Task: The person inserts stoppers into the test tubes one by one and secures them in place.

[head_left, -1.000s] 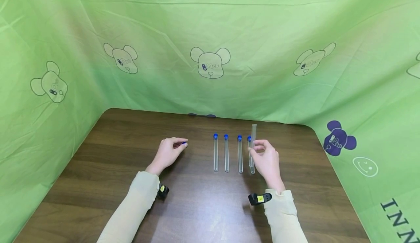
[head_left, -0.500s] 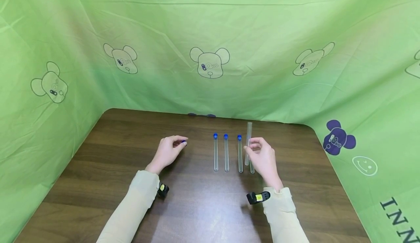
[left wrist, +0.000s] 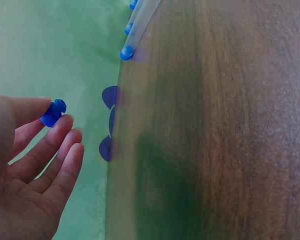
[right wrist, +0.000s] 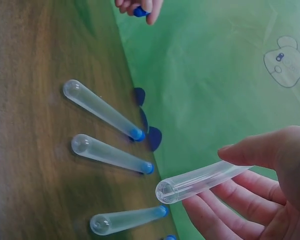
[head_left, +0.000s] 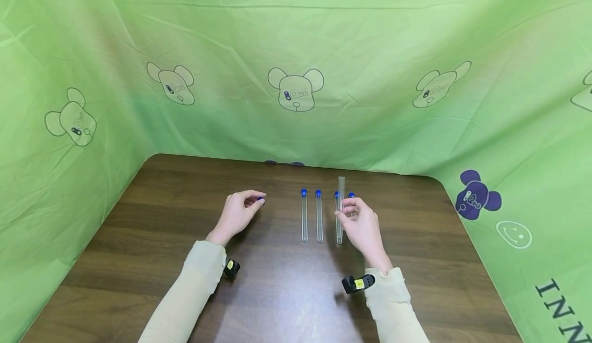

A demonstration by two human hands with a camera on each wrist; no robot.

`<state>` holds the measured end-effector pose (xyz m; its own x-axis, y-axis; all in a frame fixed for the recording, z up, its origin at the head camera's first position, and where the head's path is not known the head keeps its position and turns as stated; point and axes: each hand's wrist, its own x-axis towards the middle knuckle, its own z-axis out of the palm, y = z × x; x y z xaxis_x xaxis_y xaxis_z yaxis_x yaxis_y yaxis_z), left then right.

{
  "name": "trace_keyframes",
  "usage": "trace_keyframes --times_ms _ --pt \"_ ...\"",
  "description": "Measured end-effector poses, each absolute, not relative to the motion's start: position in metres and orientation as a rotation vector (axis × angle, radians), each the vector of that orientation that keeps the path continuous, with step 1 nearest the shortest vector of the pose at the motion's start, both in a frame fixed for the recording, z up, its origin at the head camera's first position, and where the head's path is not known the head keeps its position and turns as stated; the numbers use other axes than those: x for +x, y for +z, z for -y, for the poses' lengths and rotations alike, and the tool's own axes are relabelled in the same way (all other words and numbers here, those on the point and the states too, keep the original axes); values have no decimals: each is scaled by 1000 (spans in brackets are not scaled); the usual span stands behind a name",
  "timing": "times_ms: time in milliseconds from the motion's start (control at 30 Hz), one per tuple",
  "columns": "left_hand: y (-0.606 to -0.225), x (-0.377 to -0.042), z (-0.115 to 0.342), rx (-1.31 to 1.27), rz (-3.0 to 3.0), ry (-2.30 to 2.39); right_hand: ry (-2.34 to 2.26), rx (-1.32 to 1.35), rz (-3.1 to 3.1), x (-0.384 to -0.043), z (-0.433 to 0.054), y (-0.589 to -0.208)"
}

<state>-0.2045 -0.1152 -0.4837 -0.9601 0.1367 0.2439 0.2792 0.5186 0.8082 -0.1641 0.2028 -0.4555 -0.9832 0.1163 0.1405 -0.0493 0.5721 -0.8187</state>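
Note:
My left hand (head_left: 236, 215) pinches a small blue cap (left wrist: 52, 115) between thumb and fingers, above the left part of the table. In the left wrist view the cap's narrower plug end shows. My right hand (head_left: 363, 228) holds a clear test tube (right wrist: 202, 181) between thumb and fingers, its rounded end towards the right wrist camera. No cap shows on the tube's upper end (head_left: 341, 181). Below and beside the right hand, several capped test tubes (head_left: 304, 219) lie in a row. The hand and held tube partly cover the two rightmost ones.
The dark wooden table (head_left: 277, 286) has rounded far corners. A green printed cloth (head_left: 296, 34) hangs behind it and along both sides. Each wrist wears a small black camera (head_left: 358, 284).
My right hand has moved left with the uncapped test tube, from over the rightmost capped tube to over the one beside it. My left hand stays almost still with the cap.

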Motion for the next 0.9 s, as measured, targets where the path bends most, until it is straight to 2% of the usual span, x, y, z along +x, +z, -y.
trace_keyframes --times_ms 900 --pt "-471 -206 101 -351 2453 -1556 1503 -27 2646 -161 -191 -466"
